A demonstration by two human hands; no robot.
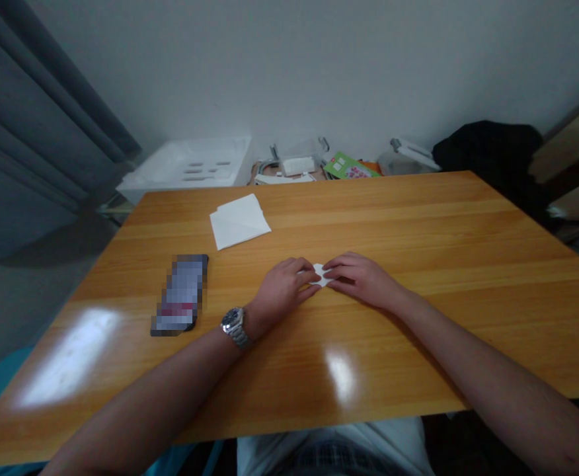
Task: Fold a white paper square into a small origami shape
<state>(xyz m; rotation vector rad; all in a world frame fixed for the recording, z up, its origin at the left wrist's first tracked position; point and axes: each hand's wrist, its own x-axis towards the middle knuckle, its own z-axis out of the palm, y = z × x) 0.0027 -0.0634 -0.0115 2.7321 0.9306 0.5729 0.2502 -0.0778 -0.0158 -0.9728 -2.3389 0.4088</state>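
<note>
A small folded piece of white paper lies on the wooden table near its middle. My left hand, with a metal watch on the wrist, rests on the table and pinches the paper's left side with closed fingers. My right hand lies palm down and presses its fingertips onto the paper's right side. Most of the paper is hidden under the fingers of both hands.
A stack of white paper sheets lies at the back left of the table. A phone lies left of my left hand. Behind the table stand a white plastic bin, clear containers and a black bag.
</note>
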